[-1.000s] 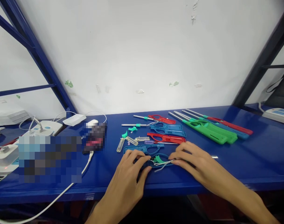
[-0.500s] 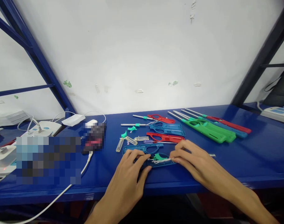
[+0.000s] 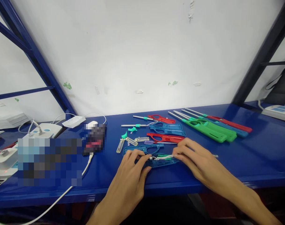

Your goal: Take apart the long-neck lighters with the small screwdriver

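Near the front of the table, my left hand [image 3: 128, 175] is closed on the left end of a blue lighter casing half [image 3: 168, 163], thumb at its near edge. A small white piece [image 3: 151, 158] sits by the fingertips. My right hand [image 3: 196, 159] pinches thin white wires [image 3: 164, 157] over the casing's right part. Behind the wires lies a green trigger [image 3: 166, 155]. A metal tube end [image 3: 216, 156] shows beyond my right hand; the rest is hidden. Just behind is another blue casing half [image 3: 144, 148].
Further back lie opened red [image 3: 165, 137] and blue [image 3: 168, 128] lighters, clear fuel tanks [image 3: 120, 145], loose green triggers [image 3: 132, 129] and a screwdriver [image 3: 149, 142]. Assembled lighters [image 3: 210, 129] lie right. Power strips [image 3: 42, 131] and a white cable [image 3: 86, 168] are left.
My right hand has shifted slightly, raising the wires a little above the casing. The green trigger now looks flatter and more covered by them. My left hand stays in place.
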### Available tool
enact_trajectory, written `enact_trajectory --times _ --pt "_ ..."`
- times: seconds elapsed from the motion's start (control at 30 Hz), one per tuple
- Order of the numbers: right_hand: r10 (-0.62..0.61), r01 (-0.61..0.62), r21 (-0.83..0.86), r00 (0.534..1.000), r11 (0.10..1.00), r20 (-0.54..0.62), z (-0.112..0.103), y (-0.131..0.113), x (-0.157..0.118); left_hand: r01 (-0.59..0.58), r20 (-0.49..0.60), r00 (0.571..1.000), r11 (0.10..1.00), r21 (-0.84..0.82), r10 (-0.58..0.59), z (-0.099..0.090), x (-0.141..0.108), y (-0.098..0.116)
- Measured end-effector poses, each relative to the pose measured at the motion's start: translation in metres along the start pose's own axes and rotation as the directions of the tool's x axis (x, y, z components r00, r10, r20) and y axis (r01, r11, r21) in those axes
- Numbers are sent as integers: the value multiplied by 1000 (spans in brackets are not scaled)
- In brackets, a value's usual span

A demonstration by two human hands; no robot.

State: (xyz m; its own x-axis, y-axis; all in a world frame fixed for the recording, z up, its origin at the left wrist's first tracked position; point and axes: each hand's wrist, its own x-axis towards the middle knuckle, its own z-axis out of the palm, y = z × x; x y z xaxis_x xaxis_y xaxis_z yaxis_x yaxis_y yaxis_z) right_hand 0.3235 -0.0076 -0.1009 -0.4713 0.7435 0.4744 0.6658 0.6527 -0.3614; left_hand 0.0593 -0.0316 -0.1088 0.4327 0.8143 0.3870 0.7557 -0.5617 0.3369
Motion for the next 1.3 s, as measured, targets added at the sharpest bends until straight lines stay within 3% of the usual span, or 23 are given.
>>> enact_trajectory --times 0.43,0.67,0.87,1.3 --pt "-29 29 -56 1000 998 11 2 3 -3 35 -43 998 999 -35 -36 0 -1 3" --pt "-63 54 -82 992 995 -108 4 3 -2 24 -63 998 999 -22 -26 1 -2 2" --pt "18 -47 -123 974 991 -226 9 9 -3 -7 -78 997 999 -32 4 1 -1 0" --pt "122 -146 -99 968 984 -219 10 14 -2 -18 -34 999 999 -32 17 -1 -4 -1"
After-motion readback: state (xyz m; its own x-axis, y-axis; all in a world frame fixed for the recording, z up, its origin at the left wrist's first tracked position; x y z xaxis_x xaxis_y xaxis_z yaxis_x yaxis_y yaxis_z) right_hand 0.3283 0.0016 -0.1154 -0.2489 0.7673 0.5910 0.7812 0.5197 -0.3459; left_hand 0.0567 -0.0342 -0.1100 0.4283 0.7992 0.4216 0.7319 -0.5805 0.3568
